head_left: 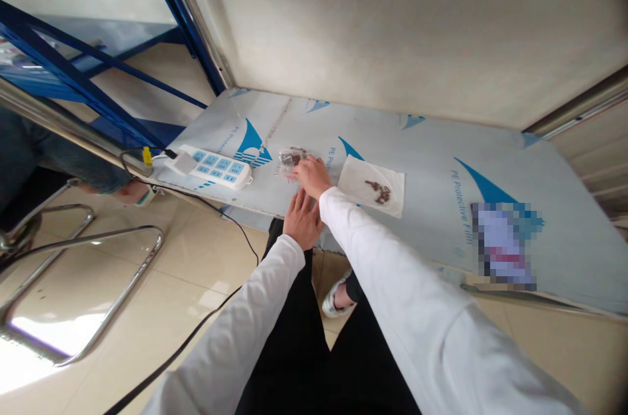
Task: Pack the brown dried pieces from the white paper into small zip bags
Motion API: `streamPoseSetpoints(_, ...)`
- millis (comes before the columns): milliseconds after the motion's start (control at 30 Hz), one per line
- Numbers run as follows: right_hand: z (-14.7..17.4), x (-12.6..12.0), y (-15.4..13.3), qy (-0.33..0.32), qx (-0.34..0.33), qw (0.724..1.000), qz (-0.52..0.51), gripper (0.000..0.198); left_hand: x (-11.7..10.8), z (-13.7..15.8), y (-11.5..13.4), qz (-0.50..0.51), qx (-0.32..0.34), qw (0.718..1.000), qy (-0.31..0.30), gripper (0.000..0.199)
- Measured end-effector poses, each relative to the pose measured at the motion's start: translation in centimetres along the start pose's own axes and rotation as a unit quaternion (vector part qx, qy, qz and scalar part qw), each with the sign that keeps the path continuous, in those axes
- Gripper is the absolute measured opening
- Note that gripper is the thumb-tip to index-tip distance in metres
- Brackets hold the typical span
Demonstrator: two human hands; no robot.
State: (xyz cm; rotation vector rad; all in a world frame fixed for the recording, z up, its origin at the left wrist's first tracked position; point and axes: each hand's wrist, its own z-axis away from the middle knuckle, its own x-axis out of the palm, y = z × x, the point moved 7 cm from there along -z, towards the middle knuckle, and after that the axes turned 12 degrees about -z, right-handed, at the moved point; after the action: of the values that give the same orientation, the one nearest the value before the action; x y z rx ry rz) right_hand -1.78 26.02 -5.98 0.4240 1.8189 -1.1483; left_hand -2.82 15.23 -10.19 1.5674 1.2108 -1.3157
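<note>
My right hand (314, 176) is over the near right side of a small clear plastic bag (290, 154) with dark brown pieces inside. Its fingers curl down and pinch at the bag's edge. Just below it, my left hand (301, 221) rests at the table's front edge, fingers stretched forward and lying flat, with nothing visible in them. To the right of my hands a white paper sheet (356, 180) lies on the table. Several small brown pieces (380, 192), too small to name surely, are gathered on that sheet.
A white power strip (220, 166) with a plugged-in adapter (180, 161) sits at the left. A black cable (216, 205) hangs off the table's front edge. A blurred-out object (503, 245) lies at the right. A person's leg (63, 146) and a chair (142, 258) are at the left.
</note>
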Motion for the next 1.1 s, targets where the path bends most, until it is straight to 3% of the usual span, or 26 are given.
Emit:
streamPoseSetpoints(233,-1.3,-4.1,0.7,0.092,0.07,0.992,-0.041,0.03,0.0,0.0,-0.5,0.017,-0.046,0.998,0.025,0.047)
streamPoseSetpoints(333,-0.4,-7.3,1.4,0.161,0.102,0.974,-0.121,0.026,-1.4,-0.3,-1.0,0.062,-0.077,0.992,0.08,0.042)
streamPoseSetpoints(400,1.7,-9.5,1.6,0.209,0.11,0.951,-0.199,0.022,-3.3,-0.3,-1.8,0.128,-0.135,0.973,0.136,0.037)
streamPoseSetpoints(467,4.9,-11.2,1.0,0.238,0.102,0.938,-0.233,0.019,-5.4,-0.2,-2.6,0.236,-0.213,0.931,0.18,0.032)
streamPoseSetpoints(533,8.5,-12.3,-0.1,0.253,0.084,0.942,-0.206,0.018,-6.8,-0.5,-2.4,0.395,-0.256,0.862,0.188,0.033)
streamPoseSetpoints(633,13.5,-12.8,-2.1,0.255,0.052,0.959,-0.115,0.018,-7.9,-1.4,-0.2,0.594,-0.255,0.752,0.126,0.033)
streamPoseSetpoints(700,15.8,-12.5,-2.8,0.246,0.041,0.966,-0.073,0.02,-8.0,-1.7,1.5,0.657,-0.26,0.703,0.076,0.032)
streamPoseSetpoints(800,18.0,-12.2,-2.6,0.24,0.05,0.968,-0.045,0.021,-7.5,-1.3,3.5,0.699,-0.28,0.658,0.02,0.027)
streamPoseSetpoints(1100,20.8,-12.3,-1.1,0.247,0.087,0.962,-0.082,0.021,-6.3,-0.8,6.6,0.761,-0.308,0.567,-0.074,0.023)
